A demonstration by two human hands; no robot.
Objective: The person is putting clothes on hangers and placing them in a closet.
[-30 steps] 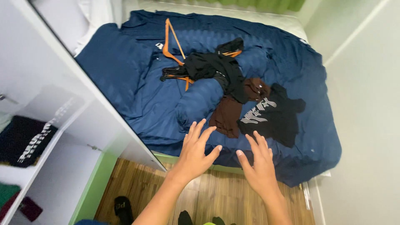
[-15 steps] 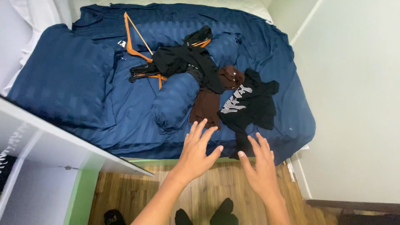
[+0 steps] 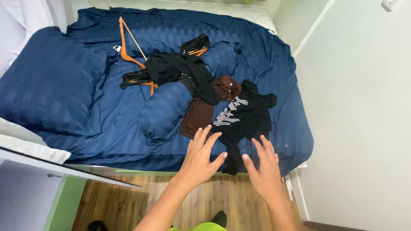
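My left hand (image 3: 200, 156) and my right hand (image 3: 264, 167) are stretched out over the near edge of a bed, fingers spread, holding nothing. Just beyond them lies a black garment with a white print (image 3: 246, 115). A brown garment (image 3: 201, 113) lies to its left, partly under it. Farther back, another black garment (image 3: 180, 70) is heaped over orange hangers (image 3: 128, 45). A small black piece on an orange hanger (image 3: 196, 45) lies behind that heap.
The bed has a dark blue cover (image 3: 274, 72), a large blue pillow (image 3: 47, 85) at the left and a smaller one (image 3: 165, 111) in the middle. A white wall (image 3: 364, 111) runs along the right. A white shelf edge (image 3: 64, 169) juts in at lower left above wooden floor (image 3: 128, 201).
The view has swung right and nearer the bed, so the white shelves have mostly left the frame. Both hands stay spread and empty, now closer to the black printed garment.
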